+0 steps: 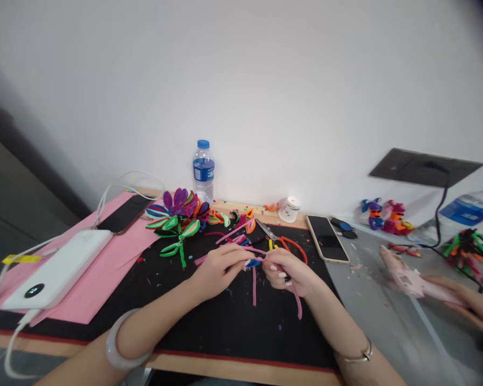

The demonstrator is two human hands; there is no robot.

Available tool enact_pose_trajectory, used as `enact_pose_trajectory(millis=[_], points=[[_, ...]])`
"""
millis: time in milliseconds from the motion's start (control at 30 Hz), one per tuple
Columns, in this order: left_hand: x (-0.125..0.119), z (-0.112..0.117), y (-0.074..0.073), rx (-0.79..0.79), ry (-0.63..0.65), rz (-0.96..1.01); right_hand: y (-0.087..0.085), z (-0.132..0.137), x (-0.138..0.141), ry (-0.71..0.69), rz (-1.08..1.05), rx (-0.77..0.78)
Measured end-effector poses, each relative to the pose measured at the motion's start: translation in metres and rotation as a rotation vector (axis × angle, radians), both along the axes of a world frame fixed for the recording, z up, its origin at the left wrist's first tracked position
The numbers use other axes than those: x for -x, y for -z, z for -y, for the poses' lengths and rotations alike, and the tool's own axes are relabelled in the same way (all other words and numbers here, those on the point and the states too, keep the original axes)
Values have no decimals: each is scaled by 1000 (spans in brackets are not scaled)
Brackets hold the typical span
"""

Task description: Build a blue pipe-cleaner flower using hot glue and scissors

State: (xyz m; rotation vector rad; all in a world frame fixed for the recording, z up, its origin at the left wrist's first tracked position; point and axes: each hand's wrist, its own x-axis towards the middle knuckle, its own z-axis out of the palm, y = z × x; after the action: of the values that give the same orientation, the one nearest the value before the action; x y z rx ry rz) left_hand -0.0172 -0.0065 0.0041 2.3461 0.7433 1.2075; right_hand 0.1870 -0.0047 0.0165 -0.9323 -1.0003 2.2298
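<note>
My left hand (221, 268) and my right hand (287, 271) meet over a black mat (209, 332), both closed on pink pipe cleaners. One pink pipe cleaner (295, 301) hangs down from under my right hand. Another pink pipe cleaner (254, 287) lies on the mat between my hands. A small blue piece (253, 263) shows between my fingertips, partly hidden. Just beyond my hands are scissors (265, 229) with orange handles and several loose pipe cleaners. A bunch of colourful pipe-cleaner flowers (177, 206) lies beyond my left hand.
A water bottle (203, 171) and a paper cup (289, 209) stand by the wall. A white power bank (56, 271) and a phone (124, 213) lie left on pink paper (88, 300). Another phone (328, 238) lies right. At far right a co-worker's hand (467, 297) holds a pale pink tool (410, 281).
</note>
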Motion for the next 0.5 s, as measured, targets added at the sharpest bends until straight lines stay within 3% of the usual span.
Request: enact_pose_trajectory(millis=[500], points=[[-2,0,2,-25,-27,-2,0,0,1,1,23,22]])
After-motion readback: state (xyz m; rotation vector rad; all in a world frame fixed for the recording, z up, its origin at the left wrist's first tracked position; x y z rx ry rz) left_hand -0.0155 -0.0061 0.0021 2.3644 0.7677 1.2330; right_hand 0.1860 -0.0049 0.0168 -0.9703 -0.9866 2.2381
